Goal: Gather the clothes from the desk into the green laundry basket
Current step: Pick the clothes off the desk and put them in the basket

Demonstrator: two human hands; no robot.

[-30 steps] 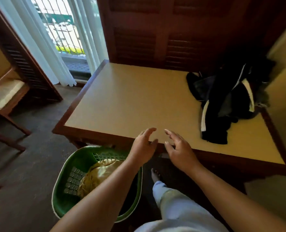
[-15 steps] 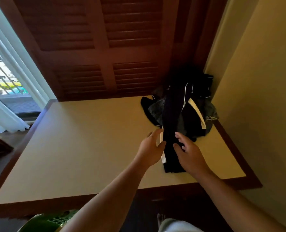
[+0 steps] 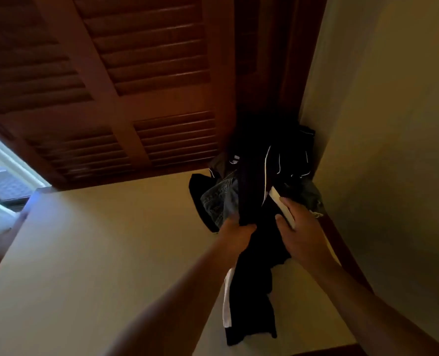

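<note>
Both forearms stretched forward over desk (image 3: 110, 240), toward corner at 1 o'clock. Left hand (image 3: 236, 233) clenched round fold of black garment (image 3: 252, 291). Right hand (image 3: 303, 227) just beside, fingers laid on white band (image 3: 275, 196), thumb apart; grasping or not, cannot tell. Clothes pile (image 3: 272, 163) heaped in that corner against louvred door (image 3: 136, 98) and wall (image 3: 393, 124). Small white tag (image 3: 236, 158) at 11 o'clock of pile, too small to read.

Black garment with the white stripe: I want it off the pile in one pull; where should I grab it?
Likely the bunched middle of the black garment, from the near side: its lower end trails loose toward you, its top is tangled in the pile. The left hand grips there; the right hand touches it.
</note>
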